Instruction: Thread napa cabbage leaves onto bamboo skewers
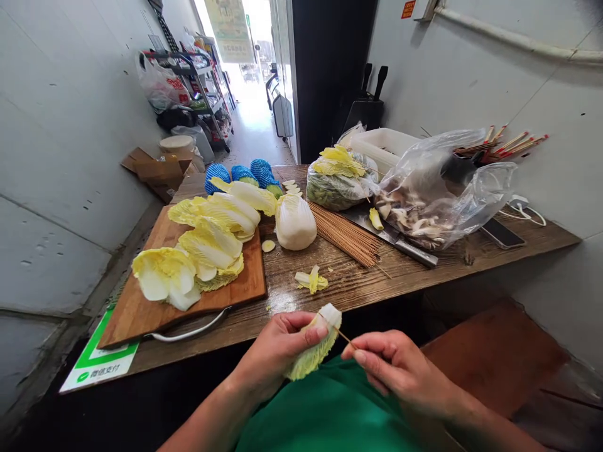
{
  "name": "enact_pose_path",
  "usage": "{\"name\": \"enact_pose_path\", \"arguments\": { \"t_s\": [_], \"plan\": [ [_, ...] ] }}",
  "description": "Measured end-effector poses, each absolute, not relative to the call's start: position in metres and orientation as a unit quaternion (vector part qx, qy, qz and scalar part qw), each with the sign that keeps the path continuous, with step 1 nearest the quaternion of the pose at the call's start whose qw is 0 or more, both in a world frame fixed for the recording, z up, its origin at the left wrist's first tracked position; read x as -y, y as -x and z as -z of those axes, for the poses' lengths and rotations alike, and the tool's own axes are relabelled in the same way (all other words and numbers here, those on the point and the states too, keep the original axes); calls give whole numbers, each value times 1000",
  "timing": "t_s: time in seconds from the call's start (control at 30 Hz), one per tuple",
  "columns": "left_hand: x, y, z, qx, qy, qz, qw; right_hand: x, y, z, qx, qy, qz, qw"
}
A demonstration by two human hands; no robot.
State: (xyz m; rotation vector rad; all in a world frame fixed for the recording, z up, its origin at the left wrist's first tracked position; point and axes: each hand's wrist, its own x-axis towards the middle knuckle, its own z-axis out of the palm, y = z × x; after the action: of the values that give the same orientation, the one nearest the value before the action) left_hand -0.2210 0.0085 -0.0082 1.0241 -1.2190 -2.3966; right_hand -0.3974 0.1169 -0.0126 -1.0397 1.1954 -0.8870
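Observation:
My left hand point(296, 342) is closed around a napa cabbage leaf point(313, 355), its thumb pressed on the white stem end. Between finger and thumb, my right hand point(393, 364) pinches a thin wooden skewer point(345, 338), whose far end meets the leaf near the stem. Whether the tip has gone through the leaf is hidden. Beyond my hands, small cabbage scraps point(311, 279) lie on the wooden table point(282, 295). Farther back are a bundle of skewers point(343, 233) and a pale cabbage head point(295, 221). Several loose cabbage leaves point(211, 245) cover the cutting board point(252, 270) at left.
A knife point(414, 251) lies with its handle toward the front right. Behind it sit a bag of mushrooms point(419, 213) and a bag of greens point(336, 185). A phone point(503, 233) rests at right. Blue-netted vegetables point(242, 176) stand at the back.

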Motion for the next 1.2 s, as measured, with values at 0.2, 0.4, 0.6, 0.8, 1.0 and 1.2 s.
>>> {"name": "enact_pose_path", "arguments": {
  "t_s": [0.2, 0.4, 0.6, 0.8, 1.0, 1.2],
  "plan": [
    [-15, 215, 12, 438, -362, 816, 106, -128, 396, 15, -542, 507, 368, 561],
    [-20, 216, 9, 483, -379, 785, 86, -126, 392, 9, -530, 537, 359, 549],
    [-27, 224, 9, 501, -345, 787, 101, -121, 386, 7, -524, 503, 365, 583],
    [-21, 236, 11, 482, -356, 795, 94, -113, 388, 28, -540, 430, 381, 615],
    [17, 228, 4, 742, -411, 468, 247, -109, 405, 34, -554, 358, 469, 588],
    [59, 236, 30, 907, -355, 156, 166, -112, 411, 30, -544, 398, 464, 575]
  ]
}}
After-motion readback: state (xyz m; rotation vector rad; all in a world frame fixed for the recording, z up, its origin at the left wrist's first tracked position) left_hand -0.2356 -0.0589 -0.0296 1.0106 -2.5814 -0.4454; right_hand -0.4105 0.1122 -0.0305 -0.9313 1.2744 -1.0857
